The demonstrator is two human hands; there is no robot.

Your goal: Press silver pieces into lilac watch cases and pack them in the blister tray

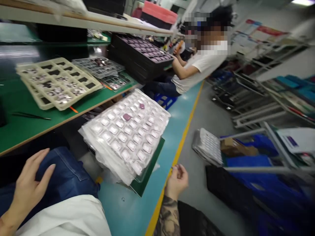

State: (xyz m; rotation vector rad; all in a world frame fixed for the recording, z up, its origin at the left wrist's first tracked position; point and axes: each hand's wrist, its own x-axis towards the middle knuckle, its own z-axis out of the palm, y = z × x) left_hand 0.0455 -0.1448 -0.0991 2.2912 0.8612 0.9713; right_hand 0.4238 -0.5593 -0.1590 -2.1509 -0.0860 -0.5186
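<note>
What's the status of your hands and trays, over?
Left hand open by jeans. Right hand curled near white tray; grip unclear. Two purple pieces on tray. Co-worker seated beyond.

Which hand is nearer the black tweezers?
Left. The left hand is near the green bench, below the black tweezers; the right hand is farther off, right of the blister trays.

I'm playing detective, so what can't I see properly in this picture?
In the head view:
- Whether the right hand holds anything: its curl hides that, or it's too small.
- What supports the green board: the board and tray stack cover it.
- Things on the right-side rack: blurred.
- The black thing: cut off by the left edge.
</note>
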